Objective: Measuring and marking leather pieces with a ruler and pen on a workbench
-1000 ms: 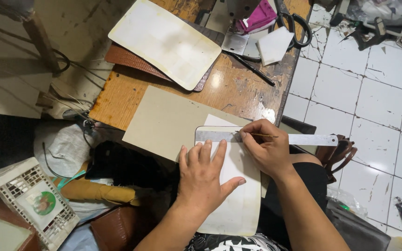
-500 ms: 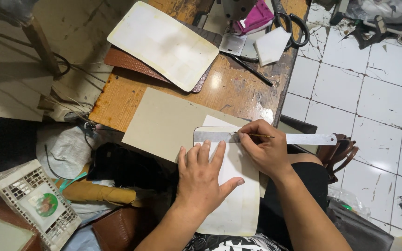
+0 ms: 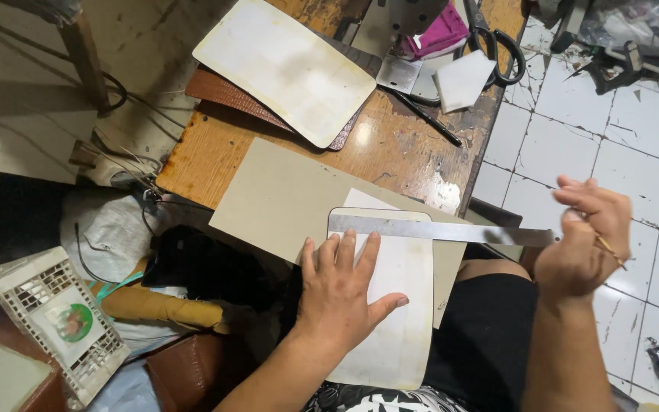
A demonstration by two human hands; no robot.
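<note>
Left hand (image 3: 342,294) flat, fingers spread, pins white sheet (image 3: 390,320) and steel ruler (image 3: 436,229). Right hand (image 3: 585,240) pinches thin pencil-like tool (image 3: 610,249). Sheet looks light, stiff, probably slippery; best held flat beside ruler.

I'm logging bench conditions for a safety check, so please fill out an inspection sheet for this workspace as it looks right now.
Surface: worn wooden table, scratched and glossy.
Job's things: white rounded sheet on grey card, metal ruler laid across them.
Clutter: rounded white template over brown textured leather, scissors, black pen, magenta item.
Hands: left hand flat, pressing the sheet; right hand lifted off the ruler's end, holding a thin pencil-like tool.
Cables: dark cords by the table's left edge.
Surroundings: white tiled floor, perforated plastic crate, bags.
</note>
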